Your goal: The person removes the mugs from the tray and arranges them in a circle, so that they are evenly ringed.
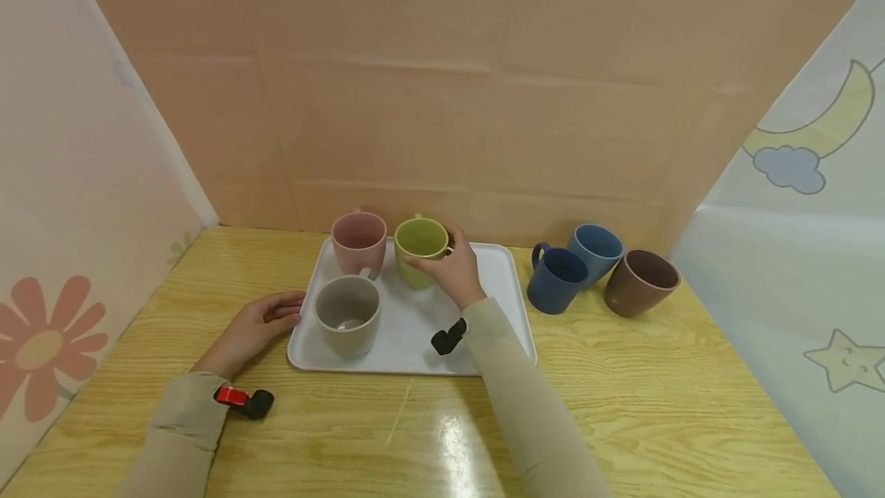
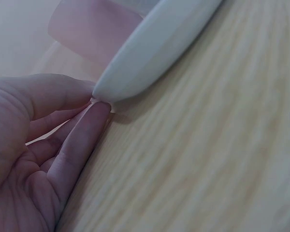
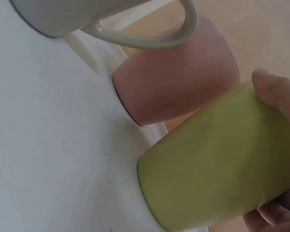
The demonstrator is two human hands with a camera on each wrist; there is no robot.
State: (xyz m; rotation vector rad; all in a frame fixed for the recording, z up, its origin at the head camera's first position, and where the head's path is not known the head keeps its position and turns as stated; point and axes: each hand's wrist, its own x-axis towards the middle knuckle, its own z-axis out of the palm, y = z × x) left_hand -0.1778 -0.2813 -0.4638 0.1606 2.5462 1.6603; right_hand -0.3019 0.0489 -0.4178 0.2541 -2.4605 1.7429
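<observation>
My right hand (image 1: 458, 271) grips a yellow-green mug (image 1: 413, 275) near its rim, thumb on the near side and fingers round the right. In the right wrist view that mug (image 3: 217, 166) has its base at the white tray (image 3: 48, 140). A pink mug (image 1: 359, 258) stands to its left on the tray, and a grey-beige mug (image 1: 347, 338) sits in front of the pink one, handle pointing back. At the tray's left edge, my left hand (image 1: 252, 331) pinches the rim; the left wrist view shows its fingertips (image 2: 102, 110) right at the tray's rim (image 2: 135, 72).
Right of the tray, a dark blue mug (image 1: 555, 287), a lighter blue mug (image 1: 596, 248) and a brown mug (image 1: 638, 287) stand close together on the wooden table (image 1: 622, 398). A tan backdrop (image 1: 449, 114) rises behind the table, with patterned sheets at both sides.
</observation>
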